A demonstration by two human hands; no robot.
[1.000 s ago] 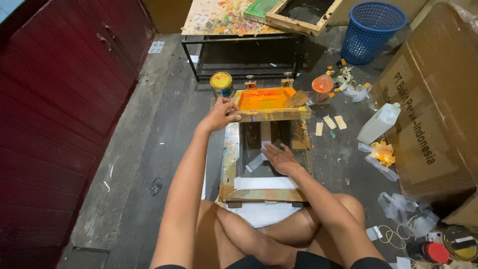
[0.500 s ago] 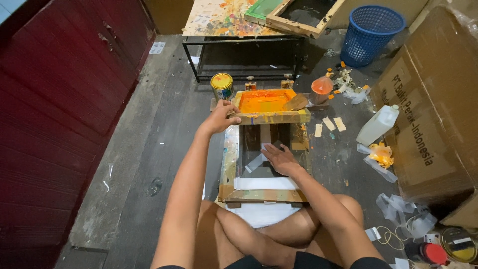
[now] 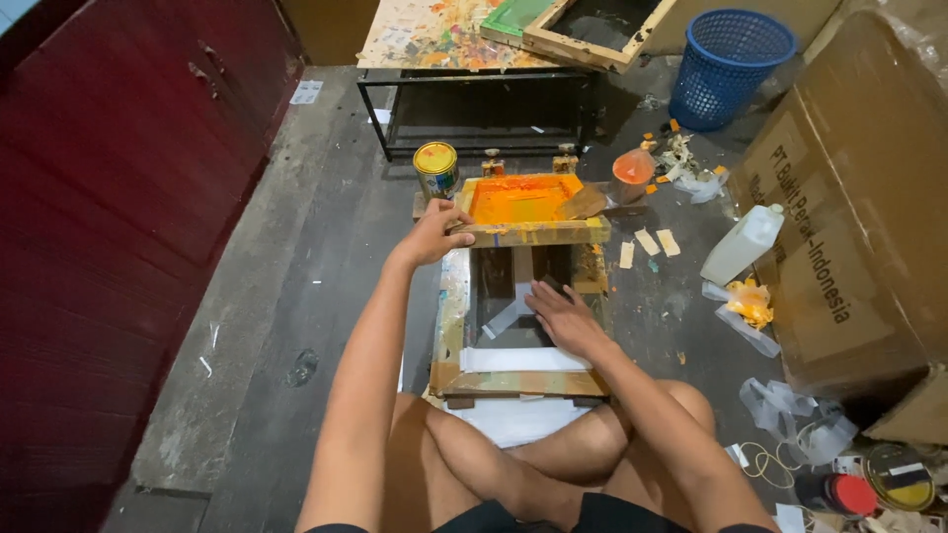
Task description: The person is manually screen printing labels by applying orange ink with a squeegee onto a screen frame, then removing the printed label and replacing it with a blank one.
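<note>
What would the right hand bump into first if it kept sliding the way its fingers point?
Probably the wooden screen frame holding orange ink, just beyond the right hand; depth is hard to judge.

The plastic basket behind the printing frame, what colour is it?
The basket is blue, seen best in the head view.

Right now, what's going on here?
A person sits cross-legged on the floor at a wooden screen-printing frame whose mesh is covered in orange ink. The left hand grips the frame's near left corner, holding it tilted up. The right hand lies flat on the board underneath. A paint can stands beside the frame, and a blue basket further back.
</note>
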